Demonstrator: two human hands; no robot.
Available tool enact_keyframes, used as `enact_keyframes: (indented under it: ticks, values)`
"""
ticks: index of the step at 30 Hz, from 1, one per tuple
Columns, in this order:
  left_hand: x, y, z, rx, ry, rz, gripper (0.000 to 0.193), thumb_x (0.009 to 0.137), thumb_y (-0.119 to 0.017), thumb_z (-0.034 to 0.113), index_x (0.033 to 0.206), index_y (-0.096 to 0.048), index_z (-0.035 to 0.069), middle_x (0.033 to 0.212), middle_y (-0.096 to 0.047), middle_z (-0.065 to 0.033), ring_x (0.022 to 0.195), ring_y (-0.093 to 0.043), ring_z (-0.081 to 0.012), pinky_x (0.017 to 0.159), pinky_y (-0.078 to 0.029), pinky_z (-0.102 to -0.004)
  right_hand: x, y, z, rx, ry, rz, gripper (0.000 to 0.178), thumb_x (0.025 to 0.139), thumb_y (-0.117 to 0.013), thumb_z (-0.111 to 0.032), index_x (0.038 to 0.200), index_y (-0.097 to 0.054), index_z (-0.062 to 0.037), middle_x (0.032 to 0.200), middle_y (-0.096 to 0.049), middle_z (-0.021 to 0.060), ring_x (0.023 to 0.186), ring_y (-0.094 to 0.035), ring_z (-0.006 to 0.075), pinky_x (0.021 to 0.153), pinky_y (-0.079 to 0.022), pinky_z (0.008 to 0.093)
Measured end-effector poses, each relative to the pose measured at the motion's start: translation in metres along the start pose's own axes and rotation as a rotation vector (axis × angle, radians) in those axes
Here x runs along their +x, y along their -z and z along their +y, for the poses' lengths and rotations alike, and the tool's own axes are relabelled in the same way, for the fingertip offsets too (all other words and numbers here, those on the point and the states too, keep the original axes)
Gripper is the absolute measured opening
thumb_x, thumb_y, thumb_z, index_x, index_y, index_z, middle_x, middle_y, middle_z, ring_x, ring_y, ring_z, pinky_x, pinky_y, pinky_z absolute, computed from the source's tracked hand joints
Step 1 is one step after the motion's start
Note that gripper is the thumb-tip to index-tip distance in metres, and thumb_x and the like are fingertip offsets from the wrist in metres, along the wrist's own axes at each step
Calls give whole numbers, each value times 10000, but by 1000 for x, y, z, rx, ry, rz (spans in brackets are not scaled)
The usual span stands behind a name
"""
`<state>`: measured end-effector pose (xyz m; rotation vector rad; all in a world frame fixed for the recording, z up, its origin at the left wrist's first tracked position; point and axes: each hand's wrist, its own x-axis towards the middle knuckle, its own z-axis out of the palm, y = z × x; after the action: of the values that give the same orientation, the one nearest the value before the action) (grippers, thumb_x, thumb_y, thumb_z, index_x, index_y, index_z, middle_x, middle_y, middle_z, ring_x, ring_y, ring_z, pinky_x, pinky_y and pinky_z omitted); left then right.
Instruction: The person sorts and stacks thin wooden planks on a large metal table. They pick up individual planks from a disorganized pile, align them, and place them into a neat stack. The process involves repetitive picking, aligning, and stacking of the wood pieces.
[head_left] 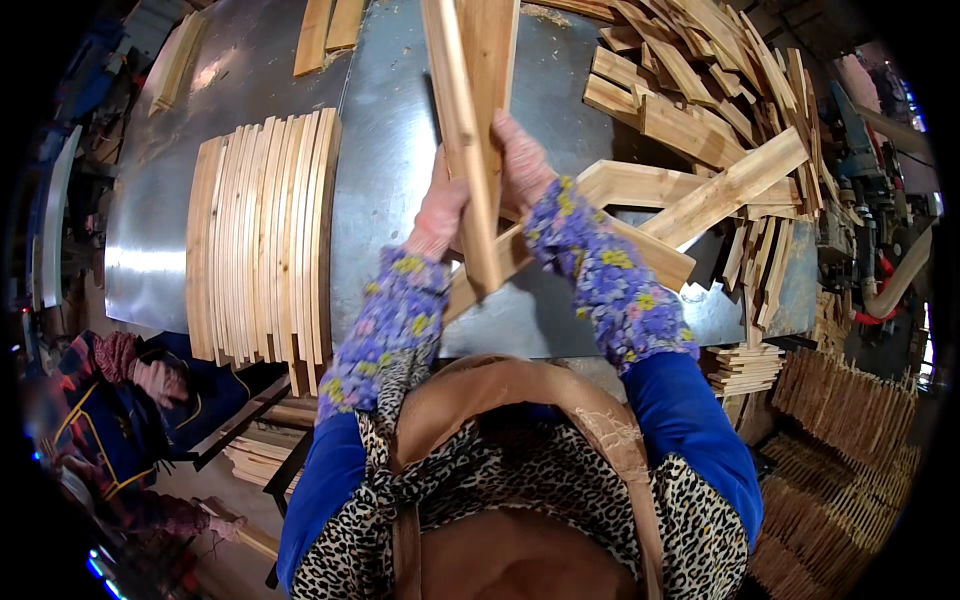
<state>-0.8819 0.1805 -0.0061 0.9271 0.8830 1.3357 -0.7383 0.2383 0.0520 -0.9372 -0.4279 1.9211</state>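
Evidently a handling step: two long boards (459, 120) held over the metal table (388, 130).
Left hand (437, 212) and right hand (523, 160) flank them, fingers closed on the wood, tips partly hidden; shifting them likely calls for matched grip.

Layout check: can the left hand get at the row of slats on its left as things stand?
Likely yes: only tabletop shows between the left hand and the row of slats. The hand holds a board, though, so would probably need to let go first.
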Motion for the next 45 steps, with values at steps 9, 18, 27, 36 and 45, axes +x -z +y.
enact_keyframes:
  ticks: [9,18,27,36,45]
  values:
    - [29,65,-9,308,432,221,663,936,-827,358,1390,-620,-78,1207,-761,-172,1061,-765,-295,929,-628,-441,-110,138,82,-1970,600,-452,895,838,-843,-533,1561,-543,-99,1370,-687,210,1326,-612,420,1178,-425,556]
    - [28,55,137,1762,406,149,639,966,-748,441,1469,-610,72,1255,-750,-234,1210,-731,-404,1034,-588,-497,-156,164,41,-2169,30,-298,849,793,-857,-491,1501,-583,-112,1159,-699,174,1172,-674,404,1024,-538,513]
    - [25,70,72,1597,752,28,390,1108,-552,250,1374,-670,-10,1277,-748,-275,1206,-744,-414,1079,-594,-534,-187,225,33,98,-686,-128,848,921,-758,-639,1431,-628,26,1181,-756,258,980,-771,341,872,-648,426]
    - [-43,44,3,1563,612,85,395,1083,-444,165,1408,-624,32,1368,-720,-245,1302,-684,-431,1150,-493,-532,-63,142,153,-792,-87,111,540,1031,-555,-321,1388,-682,62,1231,-776,230,1150,-732,303,1084,-533,410]
    - [-26,59,-4,1554,433,76,913,975,-679,560,1692,-390,75,1708,-404,-241,1549,-421,-407,1288,-341,-494,-73,127,133,-810,-100,113,571,1015,-608,-296,1445,-647,77,1313,-761,231,1223,-722,291,1098,-525,397]
